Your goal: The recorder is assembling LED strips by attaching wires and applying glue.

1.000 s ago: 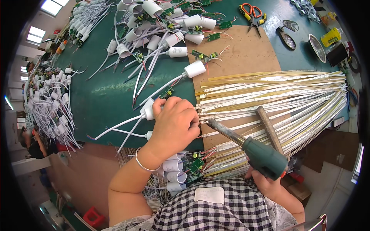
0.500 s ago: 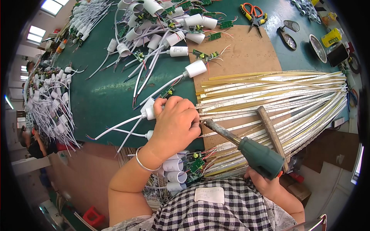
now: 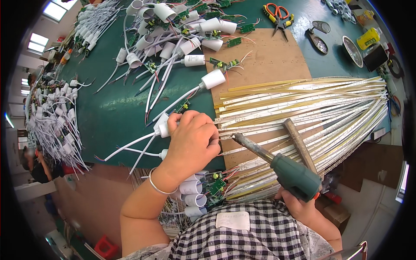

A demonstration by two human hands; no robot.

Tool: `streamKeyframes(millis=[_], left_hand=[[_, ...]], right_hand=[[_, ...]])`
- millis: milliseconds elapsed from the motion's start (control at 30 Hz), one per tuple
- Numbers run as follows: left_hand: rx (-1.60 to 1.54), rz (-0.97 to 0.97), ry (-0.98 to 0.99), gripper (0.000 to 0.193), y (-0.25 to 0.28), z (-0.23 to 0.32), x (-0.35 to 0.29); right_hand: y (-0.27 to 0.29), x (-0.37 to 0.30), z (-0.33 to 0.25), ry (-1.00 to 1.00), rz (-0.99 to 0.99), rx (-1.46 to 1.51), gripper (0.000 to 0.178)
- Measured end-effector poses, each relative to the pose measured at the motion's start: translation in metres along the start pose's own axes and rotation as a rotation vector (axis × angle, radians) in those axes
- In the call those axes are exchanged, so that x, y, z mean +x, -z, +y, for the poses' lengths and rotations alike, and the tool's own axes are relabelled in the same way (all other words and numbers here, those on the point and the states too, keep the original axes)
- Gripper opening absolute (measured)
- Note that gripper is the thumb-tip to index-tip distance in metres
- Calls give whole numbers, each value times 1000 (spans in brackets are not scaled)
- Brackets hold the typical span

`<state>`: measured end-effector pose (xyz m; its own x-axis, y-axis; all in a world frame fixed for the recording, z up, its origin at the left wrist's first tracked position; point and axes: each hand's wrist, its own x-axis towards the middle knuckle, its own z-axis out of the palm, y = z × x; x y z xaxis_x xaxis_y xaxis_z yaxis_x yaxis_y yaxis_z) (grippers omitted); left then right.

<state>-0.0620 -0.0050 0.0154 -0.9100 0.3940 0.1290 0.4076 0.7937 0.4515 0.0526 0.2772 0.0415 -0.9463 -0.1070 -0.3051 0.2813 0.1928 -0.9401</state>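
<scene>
My left hand (image 3: 193, 138) is closed in a pinch at the left ends of the white LED strips (image 3: 260, 117); what its fingers grip is hidden. Against its far side lies a white cylindrical lamp housing (image 3: 162, 128) with a white cable, and another housing (image 3: 164, 154) pokes out below the hand. Low on the right, my right hand (image 3: 298, 203) grips a green soldering iron (image 3: 296, 175). The iron's metal tip points up and left, a short gap away from my left fingertips, above the strips. A wooden bar (image 3: 300, 144) lies across the strips beside the iron.
More white housings with green circuit boards (image 3: 216, 185) sit just below my left hand. Large piles of housings (image 3: 164, 47) cover the far left. Orange-handled pliers (image 3: 278, 19), a wire-coil iron stand (image 3: 318, 41), a metal dish (image 3: 352, 52) and a yellow bottle (image 3: 368, 39) stand at the far right.
The soldering iron's tip has drawn slightly right, away from my left fingertips. My left hand stays pinched at the strip ends. The whole view has shifted a little.
</scene>
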Motion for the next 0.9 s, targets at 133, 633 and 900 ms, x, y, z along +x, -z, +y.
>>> streamKeyframes(millis=[133, 633, 900], left_hand=[[2, 17, -8, 8, -1, 1, 1], [-15, -9, 1, 9, 0, -2, -1], [-102, 0, -12, 8, 2, -6, 0]], right_hand=[[0, 1, 1, 10, 0, -34, 21], [3, -1, 3, -16, -31, -106, 23], [2, -2, 5, -18, -32, -95, 24]])
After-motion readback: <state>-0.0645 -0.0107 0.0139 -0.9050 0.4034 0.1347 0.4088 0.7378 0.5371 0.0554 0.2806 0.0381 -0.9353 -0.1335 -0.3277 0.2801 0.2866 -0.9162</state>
